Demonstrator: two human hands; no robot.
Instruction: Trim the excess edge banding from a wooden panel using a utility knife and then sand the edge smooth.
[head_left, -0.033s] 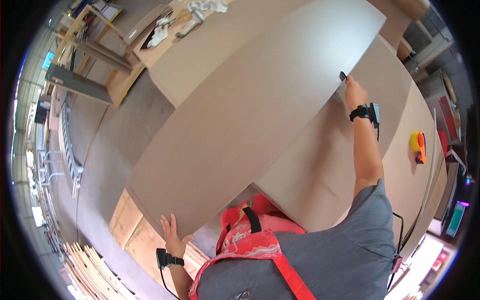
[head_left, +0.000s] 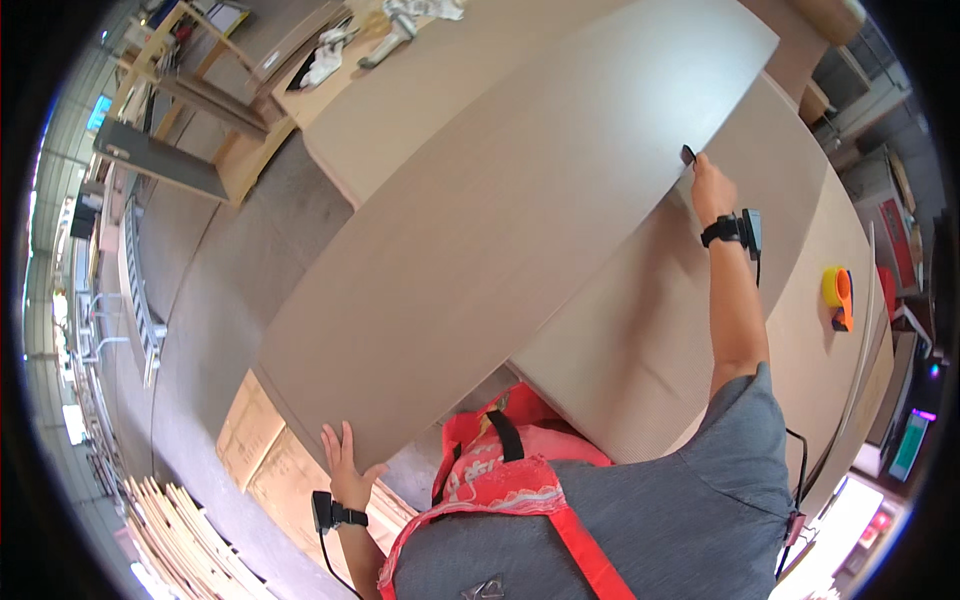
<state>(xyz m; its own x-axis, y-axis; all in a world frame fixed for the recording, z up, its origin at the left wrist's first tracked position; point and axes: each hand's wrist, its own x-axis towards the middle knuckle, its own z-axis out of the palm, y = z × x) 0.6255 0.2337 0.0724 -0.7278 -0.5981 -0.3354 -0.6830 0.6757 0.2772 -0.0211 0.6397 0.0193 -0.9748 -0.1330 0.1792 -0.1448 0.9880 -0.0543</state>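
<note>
A long grey-brown board (head_left: 480, 230) lies slanted across the work surface, from my lower left to the far right. At its near left end my left hand (head_left: 350, 475) rests on the edge, open, with fingers spread and thumb apart. By the board's right-hand edge, toward the far end, my right hand (head_left: 713, 190) is closed round a small dark tool (head_left: 688, 155). The tool's dark tip shows at the board's edge; its exact kind is not clear, and the fist hides its handle. Each wrist wears a black strap with a small box.
More panels (head_left: 610, 350) lie under the board. A yellow and orange tape dispenser (head_left: 838, 288) sits on the right. White cloths (head_left: 325, 60) lie on the far left table (head_left: 400, 130). Cardboard (head_left: 275, 440) and stacked wood strips (head_left: 185, 535) are at the lower left; a wooden frame (head_left: 245, 160) stands beyond.
</note>
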